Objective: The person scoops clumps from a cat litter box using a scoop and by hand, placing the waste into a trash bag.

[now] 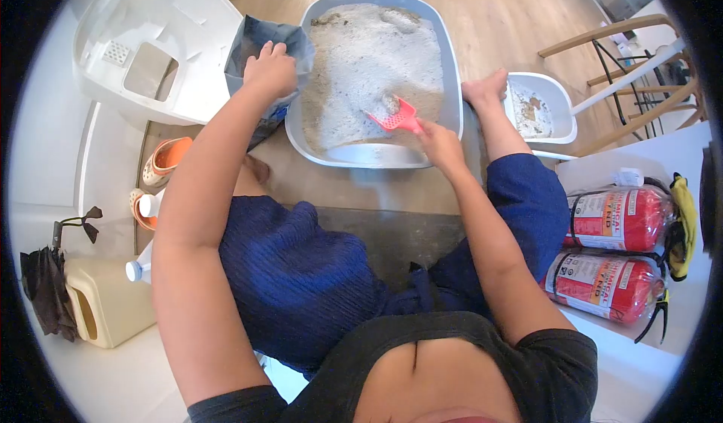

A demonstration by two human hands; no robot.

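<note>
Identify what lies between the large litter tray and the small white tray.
In the head view, the person's bare right foot lies between the litter tray and the small white tray.

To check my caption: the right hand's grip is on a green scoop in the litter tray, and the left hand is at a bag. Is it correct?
The scoop in the right hand is pink, not green, in the head view; the rest is correct.
</note>
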